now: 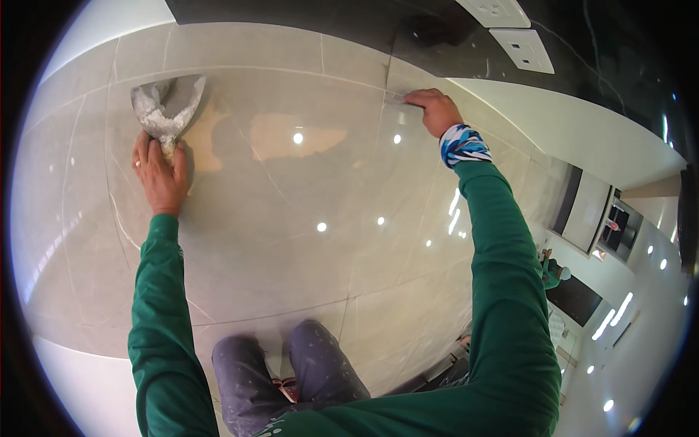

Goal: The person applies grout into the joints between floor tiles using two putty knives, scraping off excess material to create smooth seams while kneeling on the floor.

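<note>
My left hand (162, 173) grips the handle of a wide metal trowel (169, 104) smeared with grey-white paste, its blade lying flat against the glossy grey tiled surface (306, 240). My right hand (435, 108) is closed on a small thin tool (395, 99), pressing its tip into the joint between two tiles near the upper edge of the tiling. Both arms wear green sleeves; the right wrist shows a blue patterned cuff (464, 144).
A dark glossy panel (349, 22) with two white socket plates (521, 48) borders the tiling at the top. My legs in grey speckled trousers (291, 371) show at the bottom. Another person (555, 274) is far off at the right.
</note>
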`<state>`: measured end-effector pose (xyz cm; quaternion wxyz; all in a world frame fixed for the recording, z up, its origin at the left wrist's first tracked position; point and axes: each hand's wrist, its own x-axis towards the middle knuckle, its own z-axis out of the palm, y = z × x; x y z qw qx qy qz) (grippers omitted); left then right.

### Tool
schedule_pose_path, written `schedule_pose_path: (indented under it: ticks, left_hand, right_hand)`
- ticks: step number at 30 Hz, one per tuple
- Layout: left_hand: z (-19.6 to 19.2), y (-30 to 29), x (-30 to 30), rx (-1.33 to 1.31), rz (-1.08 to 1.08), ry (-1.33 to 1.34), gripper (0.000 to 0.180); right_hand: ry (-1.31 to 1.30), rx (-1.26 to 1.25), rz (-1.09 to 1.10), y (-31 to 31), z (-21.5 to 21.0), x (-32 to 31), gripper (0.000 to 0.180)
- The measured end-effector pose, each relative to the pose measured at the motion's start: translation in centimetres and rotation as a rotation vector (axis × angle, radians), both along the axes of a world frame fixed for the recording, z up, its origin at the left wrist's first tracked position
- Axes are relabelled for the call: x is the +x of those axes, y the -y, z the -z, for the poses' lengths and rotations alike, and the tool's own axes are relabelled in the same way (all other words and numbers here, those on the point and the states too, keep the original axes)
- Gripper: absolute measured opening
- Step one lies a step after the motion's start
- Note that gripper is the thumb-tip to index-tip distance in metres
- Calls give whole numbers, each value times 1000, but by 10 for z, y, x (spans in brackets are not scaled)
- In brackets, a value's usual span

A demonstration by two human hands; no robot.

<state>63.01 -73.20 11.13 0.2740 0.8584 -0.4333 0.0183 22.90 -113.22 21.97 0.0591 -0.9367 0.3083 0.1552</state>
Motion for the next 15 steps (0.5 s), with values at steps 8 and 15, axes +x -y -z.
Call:
schedule_pose_path:
  ticks: [8, 15]
  left_hand:
    - [-3, 4, 0, 8, -3, -1, 33]
    - [-2, 0, 1, -5, 9, -8, 34]
  right_hand:
    - [173, -105, -27, -4, 24, 31, 57]
    - [26, 9, -15, -13, 9, 11, 49]
